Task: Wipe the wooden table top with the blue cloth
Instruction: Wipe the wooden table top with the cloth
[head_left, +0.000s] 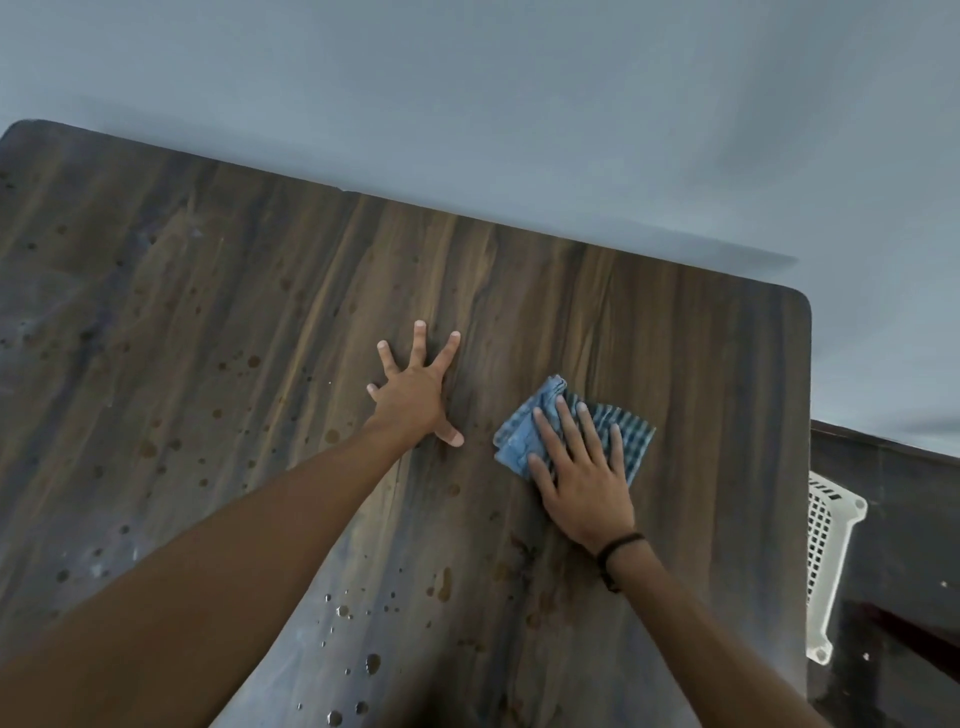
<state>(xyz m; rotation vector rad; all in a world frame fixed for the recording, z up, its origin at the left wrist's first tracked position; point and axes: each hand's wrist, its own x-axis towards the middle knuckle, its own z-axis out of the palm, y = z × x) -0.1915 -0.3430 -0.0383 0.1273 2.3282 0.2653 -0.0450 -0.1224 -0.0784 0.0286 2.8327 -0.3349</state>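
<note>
Head view, starting nearest the camera: both forearms reach up from the bottom of the frame over the wooden desk (597, 291), whose lower centre is beaded with water droplets (343, 610) and darker damp spots. A dark band (621, 543) circles the right wrist.

The right hand (582, 478) lies flat, palm down, right of centre, its fingers (566, 421) extended and slightly apart, pressing rather than gripping the blue cloth (524, 436). The cloth is folded into a pad, plain blue at its left and striped toward its right edge, lying flat on the desk under that hand.

It looks soft, light and limp (and probably damp by now), so it should bunch or unfold if dragged by one corner. Downward palm pressure over the middle of the pad seems the surest hold.

The left hand (415, 395) sits at frame centre, just beside the cloth but apart from it, palm on the wood, fingers splayed wide and holding nothing; it seems to be bracing.

Further off, spots scatter across the left half of the desk, so much wiping appears to remain. A white lattice basket (826, 545) stands past the desk's right edge, and a grey wall (519, 104) fills the top.
</note>
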